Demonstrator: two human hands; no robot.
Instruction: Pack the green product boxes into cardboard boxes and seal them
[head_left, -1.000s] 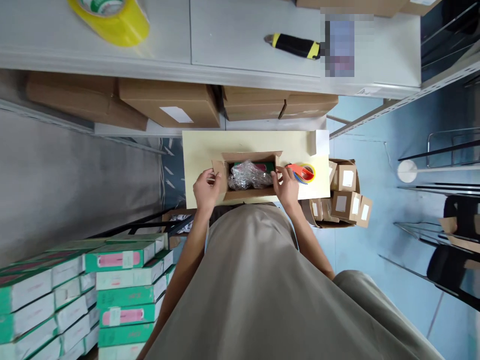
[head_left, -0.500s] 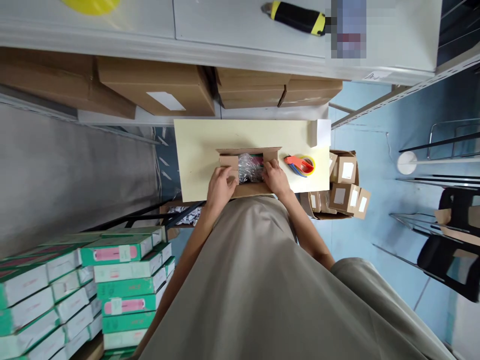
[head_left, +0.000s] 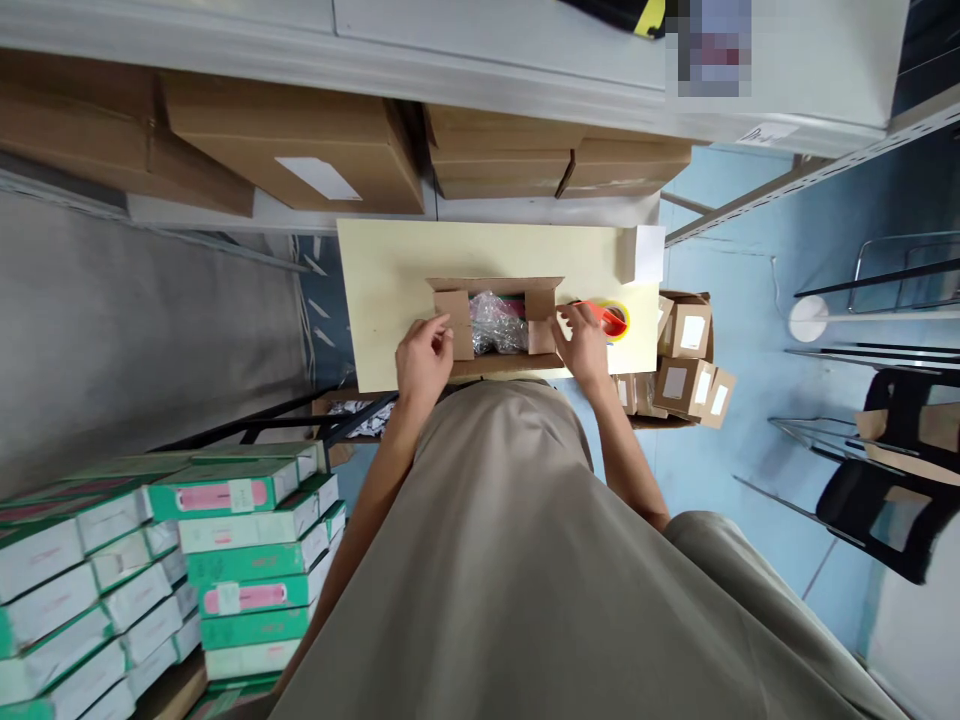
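On the pale yellow table [head_left: 397,260] lies a small cardboard box [head_left: 455,335] with its flaps up. Clear bubble wrap [head_left: 496,328] fills it, and a pink and green thing shows underneath. My left hand [head_left: 425,358] is beside the box's left flap, fingers bent and apart, holding nothing. At the right edge of the box is my right hand [head_left: 583,348], fingers loosely spread and nothing held; whether it touches the box I cannot tell. Just behind it sits an orange tape dispenser [head_left: 609,318] with yellow tape, partly covered by the hand.
A white box [head_left: 643,254] stands at the table's back right corner. Larger cardboard boxes [head_left: 292,150] line the shelf behind. Small labelled cartons [head_left: 682,390] fill a box on the floor at right. Green and white boxes [head_left: 247,570] are stacked at lower left. Black chairs [head_left: 885,490] stand far right.
Both hands have moved outward from the box's inner flaps, left hand to the left and right hand to the right. The right hand now covers part of the tape dispenser. The view has shifted slightly.
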